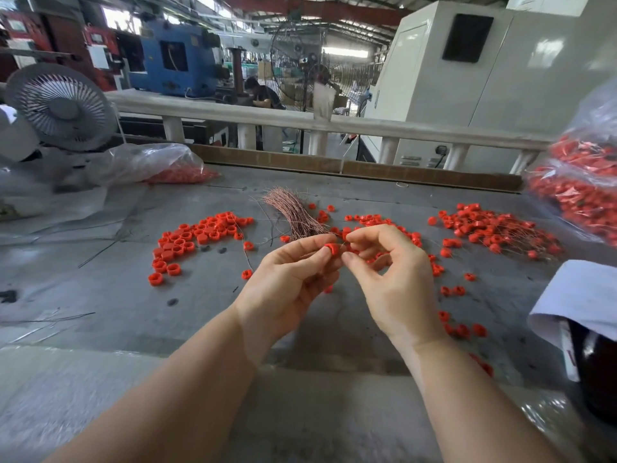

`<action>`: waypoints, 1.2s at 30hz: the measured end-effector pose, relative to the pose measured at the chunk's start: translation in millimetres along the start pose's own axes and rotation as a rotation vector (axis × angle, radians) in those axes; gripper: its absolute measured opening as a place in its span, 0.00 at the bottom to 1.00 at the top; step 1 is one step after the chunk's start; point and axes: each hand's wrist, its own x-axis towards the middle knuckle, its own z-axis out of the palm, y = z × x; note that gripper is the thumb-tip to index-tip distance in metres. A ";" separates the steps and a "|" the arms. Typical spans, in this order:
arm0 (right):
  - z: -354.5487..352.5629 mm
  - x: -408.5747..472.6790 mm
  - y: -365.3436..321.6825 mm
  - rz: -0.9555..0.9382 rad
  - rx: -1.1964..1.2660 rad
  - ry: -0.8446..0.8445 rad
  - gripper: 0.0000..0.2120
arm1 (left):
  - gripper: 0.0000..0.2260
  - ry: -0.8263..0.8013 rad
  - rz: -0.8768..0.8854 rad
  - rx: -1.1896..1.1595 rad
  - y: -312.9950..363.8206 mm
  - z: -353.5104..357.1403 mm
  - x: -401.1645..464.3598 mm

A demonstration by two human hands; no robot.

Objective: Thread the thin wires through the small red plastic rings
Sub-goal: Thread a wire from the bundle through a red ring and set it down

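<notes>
My left hand [287, 282] pinches a small red plastic ring [331, 250] between thumb and fingertips above the grey table [117, 295]. My right hand [387, 279] meets it from the right, its thumb and forefinger pinching a thin wire [341, 243] at the ring's edge. A bundle of thin copper wires [293, 212] lies on the table just beyond my hands. Loose red rings [193, 238] are spread to the left. A pile of rings with wires through them [494, 228] lies to the right.
Plastic bags of red rings sit at the far left [180, 175] and far right [581, 195]. A grey desk fan [60, 105] stands at the back left. A dark bottle under white paper [594, 355] stands at the right edge. Stray wires [50, 322] lie at the left front.
</notes>
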 end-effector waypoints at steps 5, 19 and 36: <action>-0.1 -0.6 0.2 -0.077 -0.011 0.028 0.06 | 0.13 -0.011 -0.003 -0.067 0.1 0.3 0.3; -0.8 -2.5 -0.3 -0.145 -0.092 -0.017 0.05 | 0.06 0.047 0.109 0.152 -0.8 -1.8 -0.7; 0.1 -4.3 0.0 -0.050 -0.069 0.011 0.06 | 0.05 0.054 0.112 0.005 1.9 0.0 -1.7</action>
